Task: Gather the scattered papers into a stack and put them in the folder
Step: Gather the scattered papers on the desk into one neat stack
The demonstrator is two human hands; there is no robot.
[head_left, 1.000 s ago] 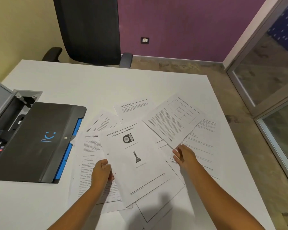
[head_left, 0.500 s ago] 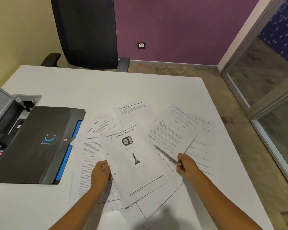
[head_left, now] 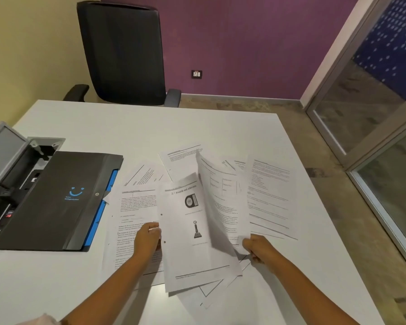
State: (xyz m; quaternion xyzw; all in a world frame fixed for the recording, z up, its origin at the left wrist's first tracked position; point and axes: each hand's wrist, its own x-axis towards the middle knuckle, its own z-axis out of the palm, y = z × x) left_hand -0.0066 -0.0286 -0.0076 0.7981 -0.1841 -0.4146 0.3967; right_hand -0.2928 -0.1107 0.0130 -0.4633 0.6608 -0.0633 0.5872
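Leftmost, at the table's (head_left: 197, 127) edge, an open grey cable box (head_left: 12, 160) shows plugs and cords inside. Just beside it, partly over its opening, lies the dark folder (head_left: 54, 200) — closed, with a blue smiley mark on the cover and a blue inner edge showing along its right side. Right of the folder the scattered papers (head_left: 138, 207) fan out across the white surface, overlapping one another. The left hand (head_left: 148, 238) pinches the left edge of a sheet headed "Awards and Achievements" (head_left: 188, 231), thumb on top, fingers closed on the paper. This sheet lies over the others. Further right, the right hand (head_left: 258, 250) is closed on the lower corner of a text sheet (head_left: 223, 202) — lifted and curling upward, its far end off the table, overlapping the awards sheet. Beyond it another printed page (head_left: 270, 195) lies flat. Behind the table stands a black office chair (head_left: 122, 52).
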